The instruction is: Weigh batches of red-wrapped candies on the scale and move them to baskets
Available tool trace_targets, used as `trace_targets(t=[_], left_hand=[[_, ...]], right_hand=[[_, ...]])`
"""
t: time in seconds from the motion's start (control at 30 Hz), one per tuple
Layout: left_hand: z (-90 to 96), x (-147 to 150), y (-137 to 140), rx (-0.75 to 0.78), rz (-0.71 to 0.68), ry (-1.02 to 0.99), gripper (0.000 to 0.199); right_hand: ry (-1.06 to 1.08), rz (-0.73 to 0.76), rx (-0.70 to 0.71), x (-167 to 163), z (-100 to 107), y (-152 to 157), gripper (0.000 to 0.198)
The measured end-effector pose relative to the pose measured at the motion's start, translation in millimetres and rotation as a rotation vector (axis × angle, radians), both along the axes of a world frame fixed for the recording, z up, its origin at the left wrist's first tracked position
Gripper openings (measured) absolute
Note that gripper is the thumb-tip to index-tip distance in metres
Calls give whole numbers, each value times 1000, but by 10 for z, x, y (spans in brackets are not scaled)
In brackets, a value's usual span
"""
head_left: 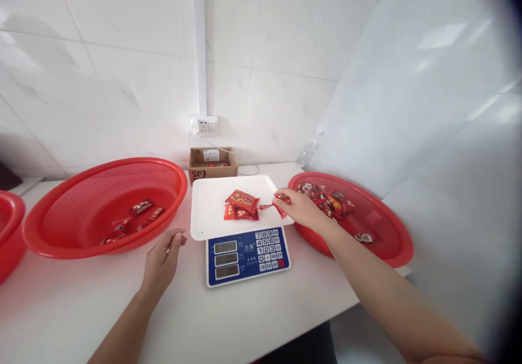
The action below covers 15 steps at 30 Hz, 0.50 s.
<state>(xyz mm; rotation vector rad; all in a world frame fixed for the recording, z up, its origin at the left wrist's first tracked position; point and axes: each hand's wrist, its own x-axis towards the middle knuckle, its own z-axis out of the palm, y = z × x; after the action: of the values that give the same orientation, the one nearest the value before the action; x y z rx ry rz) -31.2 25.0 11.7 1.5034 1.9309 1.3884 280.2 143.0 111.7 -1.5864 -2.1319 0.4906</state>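
Observation:
My right hand [297, 207] is closed, pinching a small red wrapped snack packet [280, 206] over the right side of a white weighing tray [207, 201]. Several red packets [242, 199] lie in a small heap on that tray, just left of the held one. The tray sits on a blue digital scale [248, 255] with a keypad and three displays. My left hand [163, 258] hovers left of the scale, its fingers curled and thumb pressed in; whatever it holds, if anything, is hidden.
On the right, a red basket [387, 244] holds several wrapped packets. A larger red basket [53, 239] on the left has a few inside, and another red basket [10, 244] is cut off at the edge. Behind the tray, a cardboard box [214, 173] stands by the tiled wall.

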Motion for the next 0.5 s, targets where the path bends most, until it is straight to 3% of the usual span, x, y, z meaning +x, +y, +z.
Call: trace_targets(t=[0.27, 0.5], left_hand=[[-35, -10, 3, -21, -2, -7, 39], [-13, 1, -8, -18, 1, -4, 39]], right_hand=[[41, -11, 105, 72, -26, 27, 15], [126, 39, 150, -45, -114, 78, 27]])
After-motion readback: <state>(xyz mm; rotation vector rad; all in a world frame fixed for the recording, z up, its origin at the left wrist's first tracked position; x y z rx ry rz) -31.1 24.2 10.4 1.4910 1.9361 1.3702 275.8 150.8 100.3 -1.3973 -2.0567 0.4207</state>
